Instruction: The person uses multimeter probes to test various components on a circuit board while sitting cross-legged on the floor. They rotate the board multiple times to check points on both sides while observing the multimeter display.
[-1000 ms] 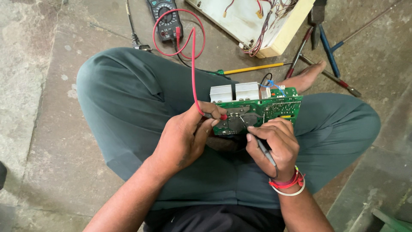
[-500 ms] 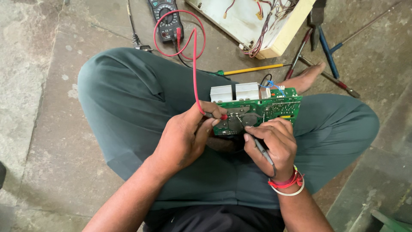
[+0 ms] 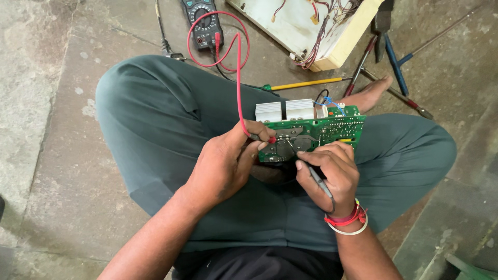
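A green circuit board point(image 3: 332, 129) with silver heat sinks rests on my crossed legs. My left hand point(image 3: 228, 161) pinches a red test probe point(image 3: 262, 138) whose tip touches the board's left part. From it a red lead point(image 3: 238, 78) loops up to a dark multimeter point(image 3: 203, 23) on the floor. My right hand point(image 3: 329, 171) grips a black test probe point(image 3: 317, 179) like a pen, its tip on the board's middle underside. Red and white bangles circle my right wrist.
A cream open casing point(image 3: 311, 28) full of wires lies on the concrete floor ahead. A yellow-handled screwdriver point(image 3: 306, 83), a blue-handled tool point(image 3: 394, 65) and other screwdrivers point(image 3: 360, 65) lie near my bare foot point(image 3: 371, 96).
Both hands and the board stay almost still; only the view has shifted slightly.
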